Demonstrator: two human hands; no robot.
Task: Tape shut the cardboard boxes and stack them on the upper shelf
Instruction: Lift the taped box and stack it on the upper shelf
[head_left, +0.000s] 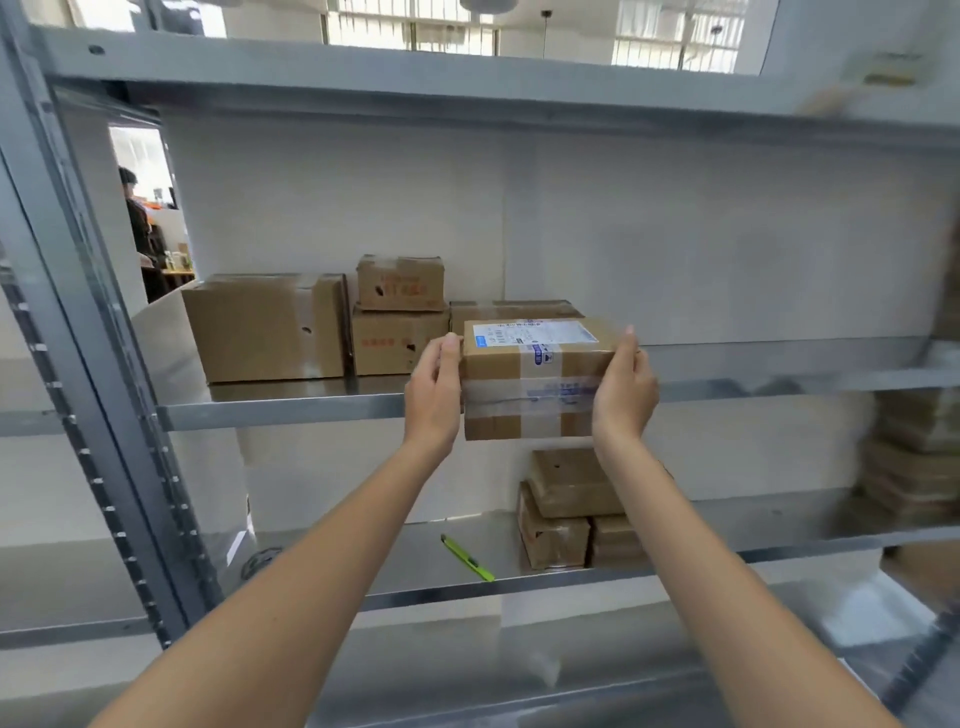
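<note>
While both hands clamp the taped box (537, 379) by its short ends, left hand (434, 395) and right hand (623, 389) equally near, its long axis parallels the upper shelf (291, 410) edge, flat box (511, 309) just behind.

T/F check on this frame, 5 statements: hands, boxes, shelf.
1. Both hands, left hand and right hand, hold the taped box by its ends. True.
2. The held box carries a shipping label on top. True.
3. The upper shelf has no boxes on it. False: several boxes already sit there.
4. A green utility knife lies on the lower shelf. True.
5. The held box's flaps are open. False: tape runs across it.
</note>
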